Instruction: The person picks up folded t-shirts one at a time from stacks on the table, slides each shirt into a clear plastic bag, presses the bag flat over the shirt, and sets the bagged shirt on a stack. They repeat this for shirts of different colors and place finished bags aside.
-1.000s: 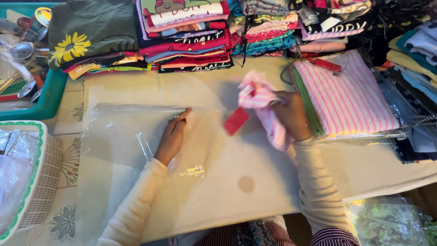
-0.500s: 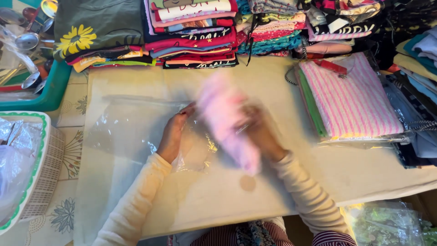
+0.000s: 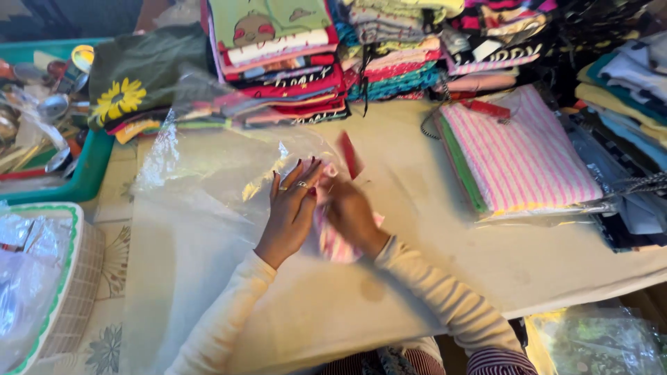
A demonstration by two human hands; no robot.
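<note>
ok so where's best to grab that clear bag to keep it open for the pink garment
Probably the bag by its raised upper lip at the mouth, beside the left hand, coming from the right. The film stands up there; the rest lies flat on the table. The right hand holds the garment.

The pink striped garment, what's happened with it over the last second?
The right hand carried the pink striped garment left from beside the bagged pink stack to the clear plastic bag. The left hand, flat on the bag before, now lifts its opening. The folded clothes piles stayed put.
</note>
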